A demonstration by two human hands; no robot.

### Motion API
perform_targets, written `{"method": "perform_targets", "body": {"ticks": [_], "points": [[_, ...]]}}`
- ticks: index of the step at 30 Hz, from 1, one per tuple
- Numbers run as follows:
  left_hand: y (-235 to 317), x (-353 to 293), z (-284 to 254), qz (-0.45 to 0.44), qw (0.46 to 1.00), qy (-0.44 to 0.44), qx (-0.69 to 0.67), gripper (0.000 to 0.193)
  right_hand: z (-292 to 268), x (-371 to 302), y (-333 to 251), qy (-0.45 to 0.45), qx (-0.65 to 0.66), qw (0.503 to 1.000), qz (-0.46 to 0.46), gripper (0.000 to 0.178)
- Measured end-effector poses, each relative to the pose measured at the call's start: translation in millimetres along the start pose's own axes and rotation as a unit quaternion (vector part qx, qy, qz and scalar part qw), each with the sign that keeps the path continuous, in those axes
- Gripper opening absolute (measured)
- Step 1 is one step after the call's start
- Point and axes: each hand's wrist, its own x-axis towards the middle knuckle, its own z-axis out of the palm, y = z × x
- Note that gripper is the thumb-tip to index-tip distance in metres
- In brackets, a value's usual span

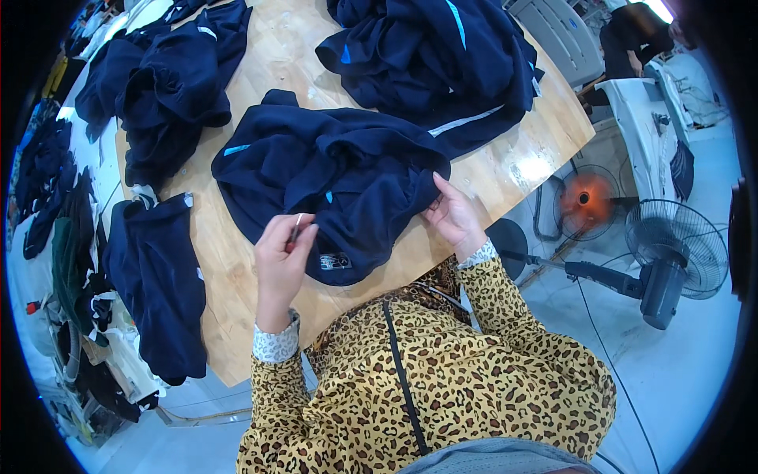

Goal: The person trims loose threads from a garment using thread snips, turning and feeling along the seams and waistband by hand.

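A dark navy garment (pixel 359 174) with light-blue accents lies bunched on the wooden table (pixel 260 304) in front of me. My right hand (pixel 456 215) pinches its right edge between thumb and fingers. My left hand (pixel 284 249) is closed at the near left of the garment, just beside a printed label patch (pixel 335 261). Between its thumb and fingers is a small thin tool with a pale, shiny tip (pixel 299 222); most of it is hidden by the fingers, so its kind cannot be made out.
More navy garments lie in a heap at the far right (pixel 450 63), at the far left (pixel 174 87) and along the left edge (pixel 154 284). Two fans, one orange-centred (pixel 584 197) and one grey (pixel 671 261), stand right of the table. A person (pixel 639 39) bends over at the far right.
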Motion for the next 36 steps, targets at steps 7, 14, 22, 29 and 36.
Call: {"method": "perform_targets", "body": {"ticks": [7, 14, 22, 29, 36], "points": [[16.9, 47.2, 72.0, 0.027, 0.986, -0.148, -0.071, 0.014, 4.4, -13.4, 11.0, -0.075, -0.050, 0.995, -0.041, 0.023], [11.2, 56.5, 113.8, 0.009, 0.974, -0.225, 0.005, 0.019, -1.0, -22.2, 25.5, -0.076, -0.060, 0.994, -0.056, 0.020], [-5.6, 39.3, 117.0, -0.187, 0.947, -0.211, -0.152, 0.012, 7.4, -20.7, 30.6, -0.105, -0.044, 0.993, -0.012, 0.022], [-10.4, 35.0, 124.5, -0.148, 0.954, -0.163, -0.204, 0.015, 46.1, -57.8, 27.8, -0.028, -0.478, 0.761, -0.438, 0.034], [-2.1, 35.6, 124.4, -0.256, 0.907, -0.142, -0.302, 0.015, 29.4, -38.8, 27.7, -0.030, -0.525, 0.721, -0.451, 0.024]]}}
